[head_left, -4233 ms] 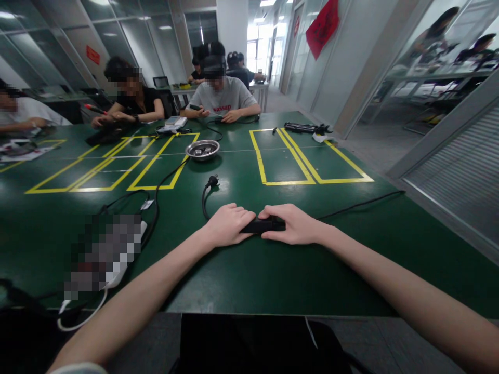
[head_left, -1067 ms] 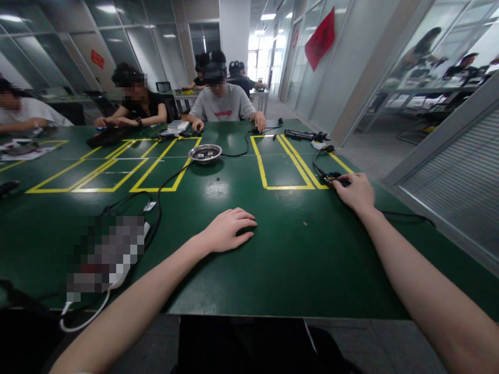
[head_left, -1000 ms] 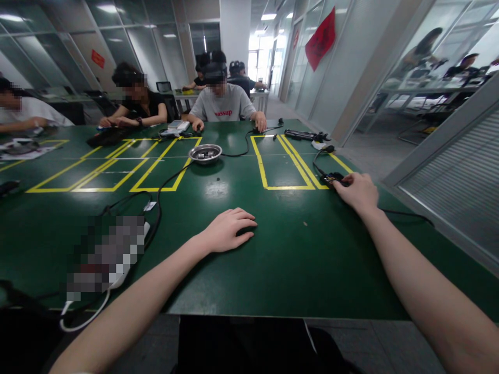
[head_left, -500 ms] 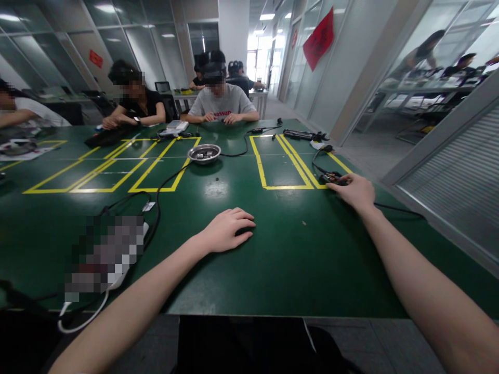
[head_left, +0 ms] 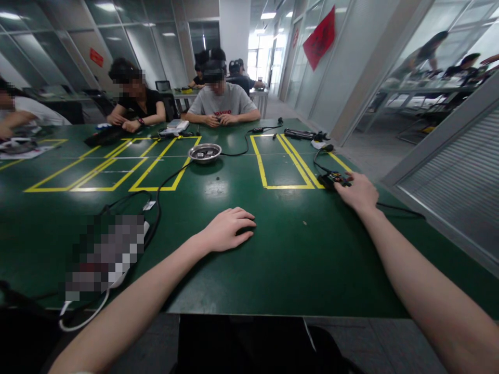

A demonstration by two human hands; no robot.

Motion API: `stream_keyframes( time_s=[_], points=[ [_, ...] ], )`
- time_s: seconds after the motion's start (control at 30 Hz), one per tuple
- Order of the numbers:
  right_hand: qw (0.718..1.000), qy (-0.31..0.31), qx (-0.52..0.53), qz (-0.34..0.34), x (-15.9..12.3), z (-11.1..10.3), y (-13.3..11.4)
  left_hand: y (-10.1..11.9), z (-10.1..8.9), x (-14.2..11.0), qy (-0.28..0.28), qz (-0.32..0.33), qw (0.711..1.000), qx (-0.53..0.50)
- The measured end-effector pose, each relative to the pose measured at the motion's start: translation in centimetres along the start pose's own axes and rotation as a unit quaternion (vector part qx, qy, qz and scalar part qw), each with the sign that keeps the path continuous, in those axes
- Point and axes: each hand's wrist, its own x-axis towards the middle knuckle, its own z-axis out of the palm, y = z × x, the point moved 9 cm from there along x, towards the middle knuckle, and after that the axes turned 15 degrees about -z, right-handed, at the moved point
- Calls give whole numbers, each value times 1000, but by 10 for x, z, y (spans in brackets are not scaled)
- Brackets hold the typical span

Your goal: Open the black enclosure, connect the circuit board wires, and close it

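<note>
My left hand (head_left: 230,229) lies palm down on the green table (head_left: 273,275), fingers stretched out and holding nothing. Farther out on the right, my right hand (head_left: 357,191) reaches to a small clump of black parts with coloured bits (head_left: 329,179). Its thumb and forefinger are apart at the clump's right end; the other fingers are partly hidden. What the clump is made of is too small to tell. A black cable with a plug-like end (head_left: 326,148) lies just behind it.
A steel bowl (head_left: 205,147) holding small metal pieces stands mid-table. Yellow tape (head_left: 288,187) marks rectangles. A black folded tripod-like item (head_left: 302,134) lies at the far right. A blurred-out object (head_left: 107,254) with cables is at left. Co-workers sit across, including a person in grey (head_left: 222,101).
My right hand has drawn slightly right, and more of the black clump shows. My left hand has stayed put. Across the table, the co-workers' hands have shifted a little.
</note>
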Motion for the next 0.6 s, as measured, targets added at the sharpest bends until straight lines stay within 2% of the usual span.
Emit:
stream_keyframes(
  time_s=[0.23, 0.33, 0.43, 0.5, 0.57, 0.6],
  points=[
    [997, -72, 18, 37, -4, 14, -27, 0, 0, 0, 4, 4, 1000, -1],
    [996, -80, 42, 20, -9, 18, -51, -1, 1, 0, 8, 6, 1000, 0],
    [991, -86, 92, -52, -18, 24, -94, -1, 0, 0, 14, 4, 1000, -1],
    [976, -102, 143, -127, -29, 27, -131, 1, -3, 0, 27, 2, 1000, -6],
    [943, -130, 210, -223, -46, 27, -174, 2, -10, 0, 57, 0, 998, -16],
    [917, -150, 251, -273, -57, 26, -196, 3, -15, 0, 77, -1, 997, -23]
  ],
)
